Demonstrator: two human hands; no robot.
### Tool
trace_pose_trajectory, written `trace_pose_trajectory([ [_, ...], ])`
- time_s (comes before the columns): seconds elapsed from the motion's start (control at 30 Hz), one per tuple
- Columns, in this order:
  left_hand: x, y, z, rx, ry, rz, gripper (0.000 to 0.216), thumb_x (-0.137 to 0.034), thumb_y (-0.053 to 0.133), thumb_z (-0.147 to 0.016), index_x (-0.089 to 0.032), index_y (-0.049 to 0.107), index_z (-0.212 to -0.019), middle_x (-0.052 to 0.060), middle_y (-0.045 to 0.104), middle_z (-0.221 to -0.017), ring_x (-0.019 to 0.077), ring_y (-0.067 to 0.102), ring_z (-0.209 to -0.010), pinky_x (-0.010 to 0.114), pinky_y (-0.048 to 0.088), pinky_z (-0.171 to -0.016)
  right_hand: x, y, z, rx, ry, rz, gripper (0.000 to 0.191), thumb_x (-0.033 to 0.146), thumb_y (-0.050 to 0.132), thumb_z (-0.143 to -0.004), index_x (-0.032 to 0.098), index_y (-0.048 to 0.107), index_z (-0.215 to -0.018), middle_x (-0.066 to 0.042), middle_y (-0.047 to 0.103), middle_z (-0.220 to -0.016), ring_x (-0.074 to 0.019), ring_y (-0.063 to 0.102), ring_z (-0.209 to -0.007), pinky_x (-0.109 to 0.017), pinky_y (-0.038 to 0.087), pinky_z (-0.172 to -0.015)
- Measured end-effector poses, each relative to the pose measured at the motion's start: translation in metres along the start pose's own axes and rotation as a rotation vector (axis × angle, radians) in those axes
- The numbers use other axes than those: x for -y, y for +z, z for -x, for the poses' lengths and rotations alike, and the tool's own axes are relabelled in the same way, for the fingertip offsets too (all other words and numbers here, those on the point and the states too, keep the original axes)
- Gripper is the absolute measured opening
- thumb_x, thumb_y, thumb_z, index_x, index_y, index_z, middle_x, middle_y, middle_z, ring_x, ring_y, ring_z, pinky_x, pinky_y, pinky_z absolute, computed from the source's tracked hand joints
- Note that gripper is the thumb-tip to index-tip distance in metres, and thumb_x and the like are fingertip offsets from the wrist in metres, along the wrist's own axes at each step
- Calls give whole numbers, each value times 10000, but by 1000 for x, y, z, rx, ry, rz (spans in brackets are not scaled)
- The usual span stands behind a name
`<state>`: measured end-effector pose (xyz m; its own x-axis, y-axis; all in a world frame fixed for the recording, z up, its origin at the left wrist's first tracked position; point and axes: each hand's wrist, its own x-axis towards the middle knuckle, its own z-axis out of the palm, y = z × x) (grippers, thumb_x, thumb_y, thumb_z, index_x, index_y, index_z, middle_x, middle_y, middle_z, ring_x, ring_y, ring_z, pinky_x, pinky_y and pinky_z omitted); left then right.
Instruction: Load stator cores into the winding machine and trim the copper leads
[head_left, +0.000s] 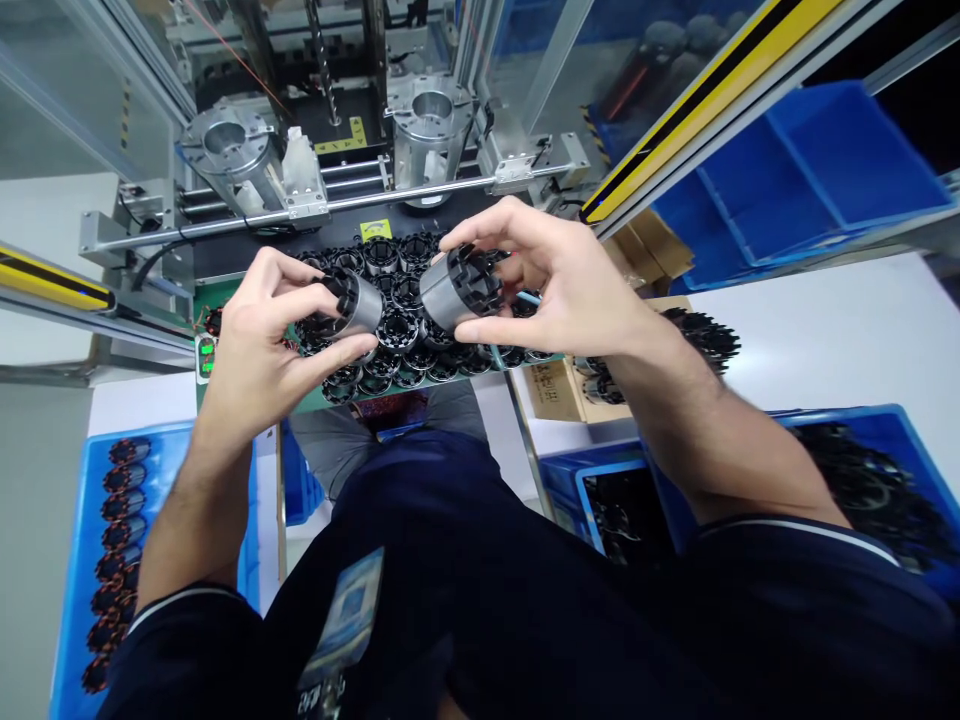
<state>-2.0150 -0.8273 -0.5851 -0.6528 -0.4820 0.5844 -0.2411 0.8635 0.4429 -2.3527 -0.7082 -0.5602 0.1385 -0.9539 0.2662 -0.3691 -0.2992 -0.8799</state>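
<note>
My left hand (pixel 274 335) grips a motor stator core (pixel 364 305), a grey metal cylinder with a black slotted plastic end, between thumb and fingers. In my right hand (pixel 540 275) is a second stator core (pixel 450 290), tilted, its black toothed end turned toward the palm. Both are held apart from each other above a dense group of similar stator cores (pixel 397 328) standing on the green work surface (pixel 311 400). A thin light-blue stick-like thing (pixel 498 356) shows under my right hand; its kind is unclear.
Behind stands a machine with two metal cylindrical fixtures (pixel 431 125) and a horizontal rail (pixel 420 192). Yellow-black posts (pixel 697 110) flank it. A blue tray (pixel 75 560) with copper-wound stators lies left. A cardboard box (pixel 551 390) and blue bins (pixel 900 425) of black parts are at right.
</note>
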Motion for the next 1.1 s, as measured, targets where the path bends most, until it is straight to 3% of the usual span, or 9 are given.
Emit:
trace_pose_trajectory([
  [0.17, 1, 8, -1, 31, -68, 26, 440, -667, 1003, -963, -257, 883, -1068, 49, 738, -1181, 237, 716, -1072, 425, 656, -927, -4, 7, -5, 29, 44, -39, 825, 574, 1099, -832, 273, 779, -1530, -74, 765, -1493, -163, 730, -931, -279, 668, -726],
  [0.33, -1, 16, -3, 40, -153, 37, 375, -614, 1009, -961, -278, 866, -1046, 78, 747, -1200, 297, 739, -1110, 509, 644, -1007, -11, 10, -14, 52, 14, 30, 790, 581, 1076, -862, 248, 784, -1517, -74, 747, -1434, -150, 763, -899, -251, 637, -687],
  [0.53, 0, 26, 1, 10, -180, 61, 310, -495, 1018, -967, -249, 843, -1035, 79, 718, -1166, 285, 716, -1110, 458, 618, -977, -17, 16, -14, 59, 22, -35, 746, 548, 1054, -872, 245, 757, -1485, -96, 737, -1492, -214, 792, -1093, -223, 631, -662],
  [0.63, -13, 21, 4, -5, -176, 124, 245, -415, 1006, -980, -270, 822, -1049, 68, 714, -1160, 285, 708, -1118, 459, 603, -972, -12, 19, -11, 64, 23, -194, 723, 501, 1073, -859, 262, 724, -1446, -122, 711, -1596, -219, 758, -1163, -215, 645, -653],
  [0.73, -29, 11, 5, -10, -170, 207, 257, -428, 1017, -981, -286, 818, -1062, 57, 711, -1193, 275, 705, -1146, 452, 596, -984, 2, 21, -8, 105, 14, -384, 723, 408, 1105, -832, 288, 686, -1408, -61, 777, -1419, -136, 738, -938, -197, 647, -666],
  [0.83, -44, 1, 4, 10, -159, 268, 282, -454, 1032, -975, -286, 817, -1047, 52, 706, -1219, 260, 700, -1155, 429, 595, -964, 19, 21, -7, 176, 65, -472, 708, 425, 1078, -892, 300, 649, -1441, 24, 780, -1246, -80, 722, -798, -174, 625, -662],
  [1.0, -59, -12, 6, 61, -149, 313, 301, -468, 1033, -978, -286, 810, -1063, 60, 704, -1224, 247, 679, -1102, 411, 584, -882, 28, 20, -5, 256, 134, -478, 715, 455, 1050, -937, 293, 631, -1493, 29, 787, -1227, -96, 776, -803, -200, 663, -701],
  [1.1, -63, -15, 10, 52, -154, 300, 306, -437, 1051, -960, -284, 810, -1069, 57, 697, -1225, 241, 670, -1082, 408, 580, -865, 18, 24, -6, 276, 105, -538, 713, 390, 1086, -875, 310, 663, -1443, -23, 812, -1351, -154, 820, -908, -276, 728, -782],
])
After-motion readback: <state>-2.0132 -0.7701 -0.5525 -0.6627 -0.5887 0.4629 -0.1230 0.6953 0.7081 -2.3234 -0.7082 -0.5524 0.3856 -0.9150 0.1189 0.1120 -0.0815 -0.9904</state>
